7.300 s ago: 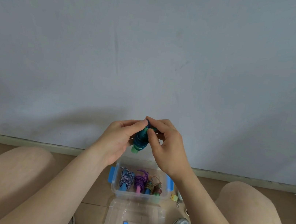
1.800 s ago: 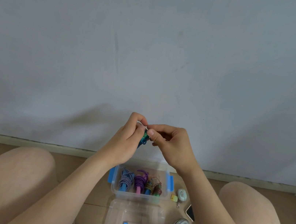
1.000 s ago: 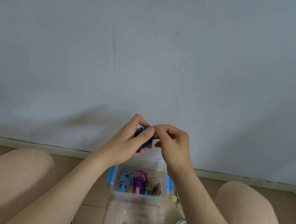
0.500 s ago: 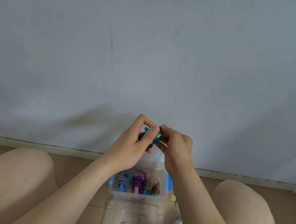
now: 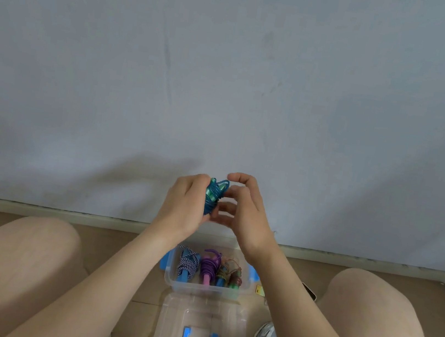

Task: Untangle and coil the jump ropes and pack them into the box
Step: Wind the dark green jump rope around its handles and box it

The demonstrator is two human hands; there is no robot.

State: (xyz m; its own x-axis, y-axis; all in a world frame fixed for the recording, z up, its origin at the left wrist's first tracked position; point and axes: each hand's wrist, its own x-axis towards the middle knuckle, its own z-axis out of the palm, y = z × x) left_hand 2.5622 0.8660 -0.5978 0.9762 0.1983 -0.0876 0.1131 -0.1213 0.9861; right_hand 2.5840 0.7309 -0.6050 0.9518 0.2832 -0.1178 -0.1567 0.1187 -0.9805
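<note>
Teal jump rope [image 5: 213, 196], coiled, held mid-air above the open clear box [image 5: 206, 287]. Left hand [image 5: 186, 206] fingers clamped round it; right hand [image 5: 241, 211] fingers curled apart beside it, contact unclear. Three or so bundles inside the box.

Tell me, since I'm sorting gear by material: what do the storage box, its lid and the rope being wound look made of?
The box looks like clear, glossy plastic: the packed ropes show through its wall. The lid seems to be the same, with a solid blue plastic handle. The blue rope, held up in the left hand, is probably a smooth plastic-coated cord; its sheen suggests that, but blur leaves it open.
</note>
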